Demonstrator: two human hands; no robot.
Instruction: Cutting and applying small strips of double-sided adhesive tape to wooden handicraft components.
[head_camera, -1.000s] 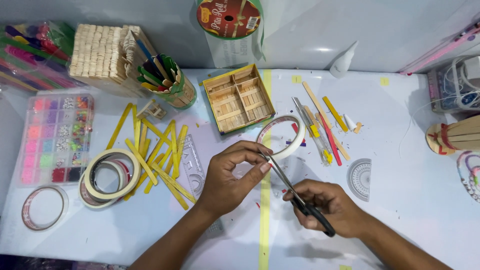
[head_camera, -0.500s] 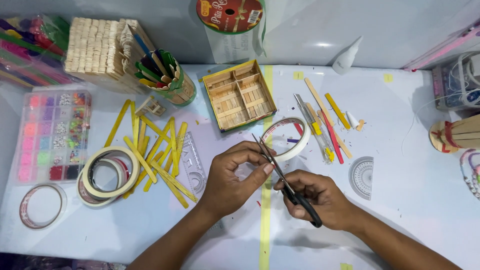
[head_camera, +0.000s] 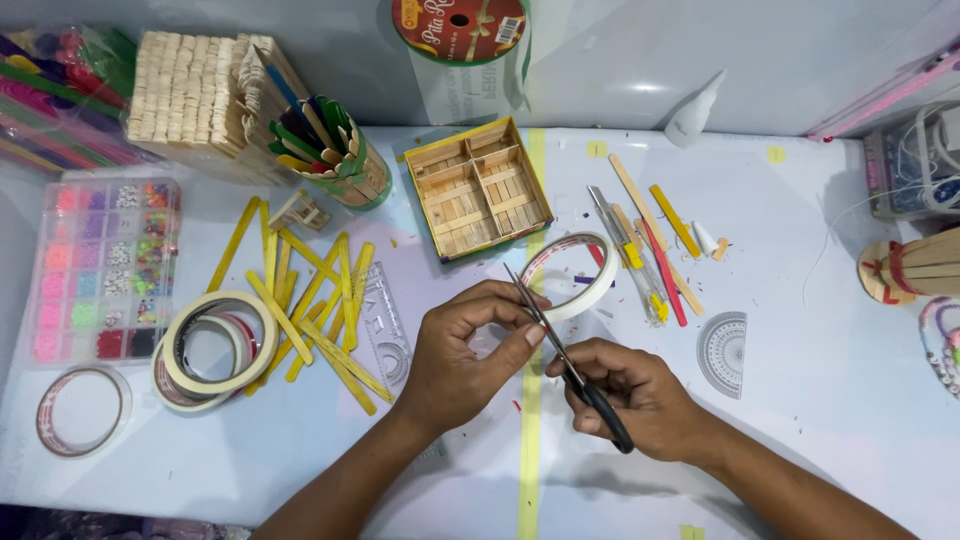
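My right hand (head_camera: 640, 400) grips black-handled scissors (head_camera: 565, 360). Their blades point up and left, with the tip just in front of a white tape roll (head_camera: 590, 275). My left hand (head_camera: 465, 355) is beside the blades with thumb and forefinger pinched together at the blade edge. Whatever sits in that pinch is too small or too clear to make out. Both hands rest over a yellow tape line (head_camera: 530, 450) on the white table.
Yellow craft sticks (head_camera: 310, 300) and a clear ruler (head_camera: 385, 325) lie to the left, next to stacked tape rolls (head_camera: 215, 350). A stick-built tray (head_camera: 480, 190), a cup of coloured sticks (head_camera: 335, 155), a bead box (head_camera: 100, 265), loose sticks and a knife (head_camera: 650, 240) and a protractor (head_camera: 722, 355) surround the hands.
My right hand has slid left with the scissors, closer to my left hand. The blade tip has risen toward the tape roll. The left hand stays pinched.
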